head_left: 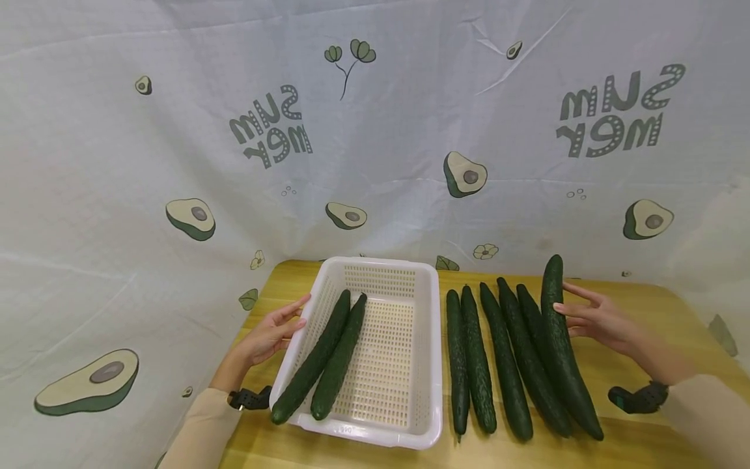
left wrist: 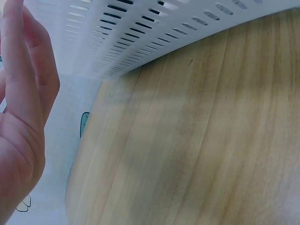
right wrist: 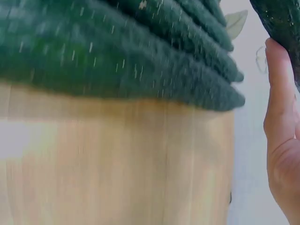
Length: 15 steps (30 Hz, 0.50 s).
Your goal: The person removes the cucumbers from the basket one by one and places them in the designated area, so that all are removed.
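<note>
Head view: right grip pinches a cucumber while relaxed left grip touches the basket.

cloth-screened tabletop workspace: wooden table, avocado-print sheet behind

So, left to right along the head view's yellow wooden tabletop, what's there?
Bare left hand, white perforated plastic basket, long dark-green cucumbers side by side, a curved green cucumber, bare right hand holding it.

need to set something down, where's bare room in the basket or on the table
Bare: inside the basket, right of its two cucumbers; also the table at far right, past the right grip. Small patch behind the left grip. Crowded: the cucumber row between basket and right grip.
</note>
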Available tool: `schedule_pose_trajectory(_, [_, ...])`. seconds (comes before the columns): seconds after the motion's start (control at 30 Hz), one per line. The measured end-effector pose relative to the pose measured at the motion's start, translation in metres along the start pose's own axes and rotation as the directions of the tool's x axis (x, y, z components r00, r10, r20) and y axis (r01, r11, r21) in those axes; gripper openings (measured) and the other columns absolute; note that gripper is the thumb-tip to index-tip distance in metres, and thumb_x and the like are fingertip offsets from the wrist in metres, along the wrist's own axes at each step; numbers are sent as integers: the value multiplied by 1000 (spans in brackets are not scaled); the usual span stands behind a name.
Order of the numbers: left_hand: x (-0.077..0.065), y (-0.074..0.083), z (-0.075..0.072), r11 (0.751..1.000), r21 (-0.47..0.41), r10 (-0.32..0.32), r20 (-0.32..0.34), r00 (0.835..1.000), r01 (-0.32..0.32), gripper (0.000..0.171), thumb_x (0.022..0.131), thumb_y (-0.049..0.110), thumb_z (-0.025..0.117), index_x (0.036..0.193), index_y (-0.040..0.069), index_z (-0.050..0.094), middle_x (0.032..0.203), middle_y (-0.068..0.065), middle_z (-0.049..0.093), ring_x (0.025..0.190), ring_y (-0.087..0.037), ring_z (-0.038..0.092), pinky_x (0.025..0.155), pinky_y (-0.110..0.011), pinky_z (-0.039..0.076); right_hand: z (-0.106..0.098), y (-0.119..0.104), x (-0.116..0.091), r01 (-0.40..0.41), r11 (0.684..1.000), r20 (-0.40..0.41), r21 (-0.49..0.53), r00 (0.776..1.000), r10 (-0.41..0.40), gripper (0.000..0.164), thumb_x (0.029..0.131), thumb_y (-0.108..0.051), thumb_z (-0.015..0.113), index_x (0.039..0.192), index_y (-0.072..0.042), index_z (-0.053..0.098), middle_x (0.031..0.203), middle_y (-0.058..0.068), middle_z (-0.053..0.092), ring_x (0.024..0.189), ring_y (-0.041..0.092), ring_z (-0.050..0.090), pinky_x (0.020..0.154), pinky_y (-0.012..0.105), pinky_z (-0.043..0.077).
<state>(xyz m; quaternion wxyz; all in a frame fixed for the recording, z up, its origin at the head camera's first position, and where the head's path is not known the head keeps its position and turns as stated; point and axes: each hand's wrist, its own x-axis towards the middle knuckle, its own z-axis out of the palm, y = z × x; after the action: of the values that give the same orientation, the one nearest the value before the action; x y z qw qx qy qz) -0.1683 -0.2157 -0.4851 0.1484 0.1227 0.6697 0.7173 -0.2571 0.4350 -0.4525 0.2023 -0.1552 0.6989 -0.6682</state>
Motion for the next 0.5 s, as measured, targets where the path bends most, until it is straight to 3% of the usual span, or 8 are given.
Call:
schedule_pose_trajectory(0.13, [0,0,0,1000,6,-5,-4,1000,5,61,105,5,49,160,14,22,128,-12,43,103,-20,65,80,-39,60,-12,1,-2,-22,999,21,-38,1000,22,80,105,-5,48,152,5,-16,114,-22,61,97,8,67,74,36,60])
schedule_pose_trajectory(0.27, [1,0,-1,1000,6,-5,-2,1000,5,61,105,5,49,160,14,23,129,-12,43,105,-22,65,81,-42,59,-22,1,-4,-67,987,1,-147,998,67,79,106,-8,48,151,8,-15,117,-19,56,97,4,64,79,37,59])
schedule_pose_trajectory(0.37, [1,1,-1,1000,9,-2,-4,1000,2,61,105,5,49,160,13,23,129,-13,43,105,-23,65,81,-44,59,-28,2,-5,-101,964,-25,-247,995,97,78,106,-12,49,152,10,-11,131,0,53,102,10,63,83,39,58])
schedule_pose_trajectory(0.5, [0,0,-1,1000,19,-1,-4,1000,1,61,105,6,50,160,13,23,130,-13,44,106,-23,65,82,-44,58,-36,7,-7,-94,935,-9,-342,995,97,77,106,-12,48,151,12,-10,144,41,34,114,40,60,86,42,58])
